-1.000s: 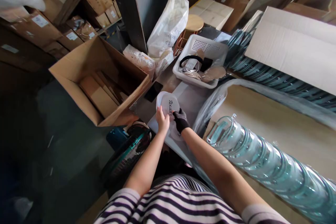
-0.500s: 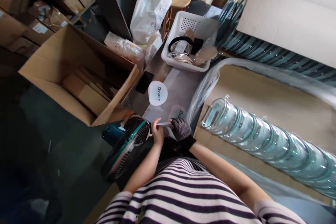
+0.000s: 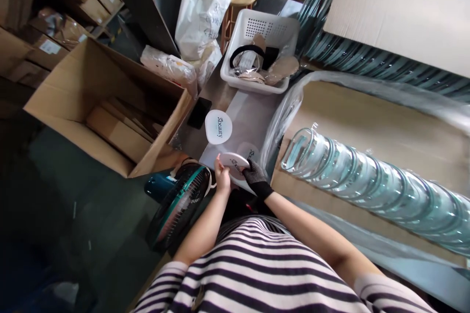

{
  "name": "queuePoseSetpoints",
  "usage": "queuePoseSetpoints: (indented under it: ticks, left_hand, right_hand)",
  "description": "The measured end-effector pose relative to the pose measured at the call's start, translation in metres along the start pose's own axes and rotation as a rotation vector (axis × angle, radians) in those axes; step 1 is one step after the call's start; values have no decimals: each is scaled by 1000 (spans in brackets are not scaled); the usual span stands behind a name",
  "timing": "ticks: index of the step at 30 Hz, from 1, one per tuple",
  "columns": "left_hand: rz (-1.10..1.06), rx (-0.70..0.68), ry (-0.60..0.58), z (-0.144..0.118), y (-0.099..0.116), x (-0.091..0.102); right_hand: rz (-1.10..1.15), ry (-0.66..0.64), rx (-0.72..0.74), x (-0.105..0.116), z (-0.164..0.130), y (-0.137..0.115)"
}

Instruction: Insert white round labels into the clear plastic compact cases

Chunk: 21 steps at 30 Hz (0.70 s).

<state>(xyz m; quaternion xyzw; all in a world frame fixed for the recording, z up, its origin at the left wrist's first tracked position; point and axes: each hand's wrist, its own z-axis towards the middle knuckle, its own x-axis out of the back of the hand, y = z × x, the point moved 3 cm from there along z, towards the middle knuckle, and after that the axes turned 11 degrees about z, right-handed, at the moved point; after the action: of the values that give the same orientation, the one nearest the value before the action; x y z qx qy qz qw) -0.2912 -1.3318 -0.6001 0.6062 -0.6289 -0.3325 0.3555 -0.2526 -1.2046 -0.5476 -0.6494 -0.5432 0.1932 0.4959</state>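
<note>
Both hands closed on one white disc [image 3: 234,161], held nearly flat just above the near edge of the surface [image 3: 257,117]: left hand [image 3: 222,179] bare, pinching the near-left rim; right hand [image 3: 256,177] in a dark knit glove, gripping the right rim. Grip narrow on both sides, fingers at the edge only.

Progress, judged from the layout: one printed white piece [image 3: 218,126] already lying flat on the surface, label up, just beyond the held disc. A second, clear printed piece [image 3: 248,149] lying under and behind the disc, partly hidden. Held disc not yet set down. Remaining count impossible to tell.

Surroundings: black phone [image 3: 199,112] beside the printed piece. White basket [image 3: 271,29] with a black band and loose bits at the far end. Row of glass rings [image 3: 367,181] in plastic wrap close on the right, with a bare board behind. Open carton [image 3: 99,102] on the left, touching the surface edge. Teal fan [image 3: 176,205] directly below the left hand. Working room tight: plastic wrap on one side, carton flap on the other.
</note>
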Motion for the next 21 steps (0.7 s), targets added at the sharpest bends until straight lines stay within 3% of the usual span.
queuePoseSetpoints:
  ticks: [2, 4, 7, 10, 13, 18, 21]
  left_hand:
    - [-81, -1, 35, 2, 5, 0]
    - [-158, 54, -8, 3, 8, 1]
    - [-164, 92, -148, -4, 17, 1]
    - [-186, 18, -223, -18, 34, 0]
    - [-252, 31, -214, -33, 50, -4]
    - [-242, 80, -345, -62, 67, -28]
    - [-227, 104, -371, -86, 75, -50]
  right_hand:
    - [-132, -34, 68, -1, 0, -6]
    - [-130, -46, 75, -1, 1, -10]
    - [130, -41, -11, 4, 3, -15]
    - [414, -126, -42, 15, 0, -28]
    - [324, -133, 72, 35, -10, -53]
    - [234, -44, 355, 75, -45, -100]
    - [237, -68, 385, 102, -65, -109]
